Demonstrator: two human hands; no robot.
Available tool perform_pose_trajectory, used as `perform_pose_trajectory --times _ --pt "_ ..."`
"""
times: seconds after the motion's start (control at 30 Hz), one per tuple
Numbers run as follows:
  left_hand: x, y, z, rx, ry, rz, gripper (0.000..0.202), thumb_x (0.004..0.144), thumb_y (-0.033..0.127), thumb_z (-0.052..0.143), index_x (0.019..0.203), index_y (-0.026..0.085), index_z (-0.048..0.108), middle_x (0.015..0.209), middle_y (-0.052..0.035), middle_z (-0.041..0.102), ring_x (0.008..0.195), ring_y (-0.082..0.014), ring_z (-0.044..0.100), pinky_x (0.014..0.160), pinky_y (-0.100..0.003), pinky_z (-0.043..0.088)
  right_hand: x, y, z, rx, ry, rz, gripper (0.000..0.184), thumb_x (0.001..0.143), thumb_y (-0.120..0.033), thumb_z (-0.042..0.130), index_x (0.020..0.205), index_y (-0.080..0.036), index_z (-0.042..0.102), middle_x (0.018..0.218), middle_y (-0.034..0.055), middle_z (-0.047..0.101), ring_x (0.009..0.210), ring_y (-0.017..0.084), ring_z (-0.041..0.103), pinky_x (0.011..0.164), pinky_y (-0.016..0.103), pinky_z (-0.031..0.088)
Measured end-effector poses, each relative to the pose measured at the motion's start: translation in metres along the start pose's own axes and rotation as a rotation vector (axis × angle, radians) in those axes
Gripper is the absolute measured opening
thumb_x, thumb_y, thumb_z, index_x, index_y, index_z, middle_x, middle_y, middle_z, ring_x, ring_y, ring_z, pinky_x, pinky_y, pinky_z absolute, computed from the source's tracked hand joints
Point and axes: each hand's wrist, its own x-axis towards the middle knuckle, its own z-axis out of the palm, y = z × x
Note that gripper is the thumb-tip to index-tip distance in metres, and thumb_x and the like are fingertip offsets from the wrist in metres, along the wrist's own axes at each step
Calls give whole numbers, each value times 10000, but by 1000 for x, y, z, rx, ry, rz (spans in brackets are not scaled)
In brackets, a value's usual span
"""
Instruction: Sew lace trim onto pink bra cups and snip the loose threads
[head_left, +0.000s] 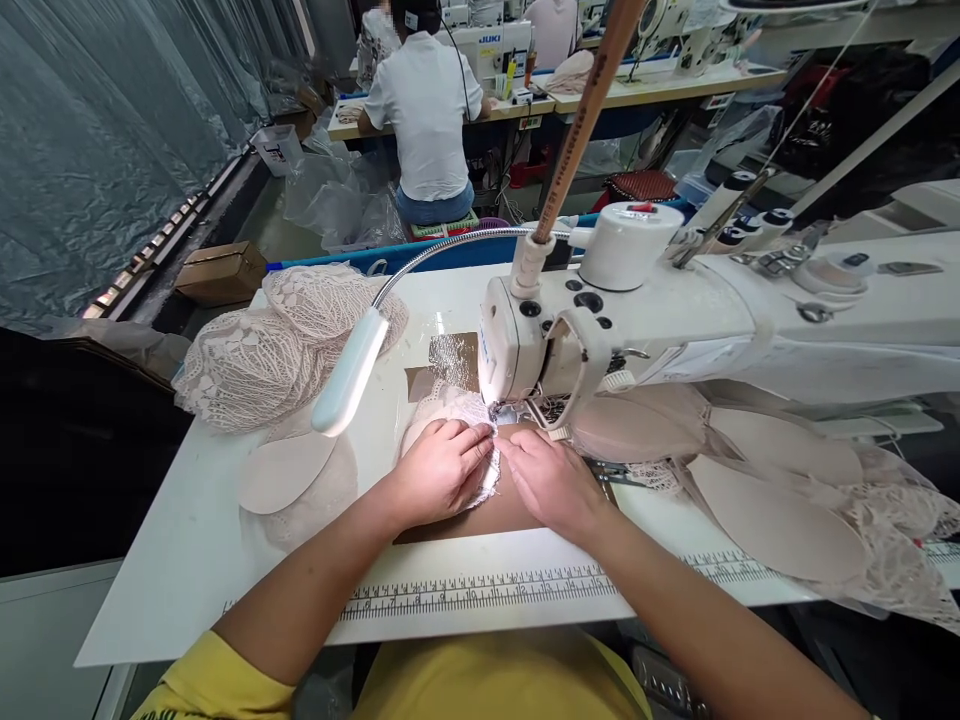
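A white sewing machine (517,330) stands over a piece of pale pink lace fabric (435,408), which lies under its needle area. My left hand (442,470) rests on the lace with fingers pressed together, bunching it close to the presser foot (501,410). From the other side, my right hand (551,480) pinches the lace edge just in front of the foot. The fingertips of both hands nearly meet. Beneath them is a brown sheet (480,523) on the white table (300,590). The needle itself cannot be made out.
Stacked lace cups (247,365) lie at the left, with a smooth beige cup (289,470) nearer. Beige cups and lace (780,515) spread at the right. A bendable lamp (352,370) hangs over the table. A printed ruler (480,595) runs along the front. Another person (431,110) sits ahead.
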Motion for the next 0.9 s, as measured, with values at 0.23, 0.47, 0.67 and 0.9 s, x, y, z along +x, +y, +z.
perform_pose_trajectory --times 0.23,0.47,0.67,0.9 --pt "4 -4 1 11 20 -23 392 950 264 413 1290 114 539 1326 -119 556 1003 -246 525 852 -403 449 7 -3 0 -96 -62 38 362 886 -92 427 1179 -117 637 871 96 642 763 209 532 630 325 382" --pt "7 -7 3 -18 57 2 356 936 201 424 1254 123 562 1272 -132 595 1075 -258 526 871 -415 462 9 -4 -2 -75 -87 52 363 870 -74 435 1163 -129 642 878 93 646 765 205 544 628 321 376" --pt "8 -11 5 -58 99 10 300 958 198 425 1197 144 598 1228 -103 633 1083 -237 541 907 -402 454 7 0 -1 -33 -74 48 368 885 -86 413 1160 -143 651 876 82 647 745 187 543 623 299 360" --pt "12 -15 6 -64 136 8 292 966 219 426 1171 140 618 1222 -94 646 1104 -240 552 906 -403 465 6 2 -4 39 -60 66 374 876 -77 406 1129 -164 667 864 66 648 665 154 519 575 280 337"
